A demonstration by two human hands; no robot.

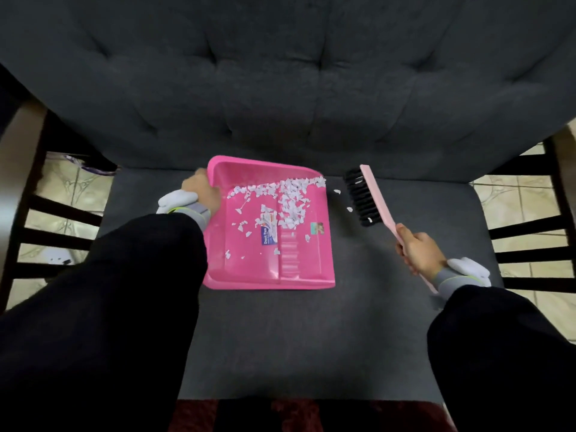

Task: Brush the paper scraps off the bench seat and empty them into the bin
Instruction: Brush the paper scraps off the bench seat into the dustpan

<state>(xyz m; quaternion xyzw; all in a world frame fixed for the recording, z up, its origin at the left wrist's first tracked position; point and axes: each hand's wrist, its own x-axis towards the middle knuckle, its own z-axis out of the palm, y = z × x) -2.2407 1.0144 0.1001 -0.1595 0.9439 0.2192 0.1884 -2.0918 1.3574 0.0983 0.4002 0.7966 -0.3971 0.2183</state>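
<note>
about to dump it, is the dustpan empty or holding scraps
Holding scraps: white paper scraps lie across the pink dustpan, thickest near its open edge.

Glossy pink plastic dustpan, torn white paper scraps, matt grey woven-cloth bench seat with tufted fabric backrest, pale pink plastic brush with black bristles, dark wooden chairs, shiny tiled floor

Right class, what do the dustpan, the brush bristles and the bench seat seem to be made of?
Dustpan: glossy pink plastic, probably; it shows moulded ridges. Brush bristles: stiff black fibres, likely synthetic. Bench seat: dark grey woven fabric, matte.
</note>
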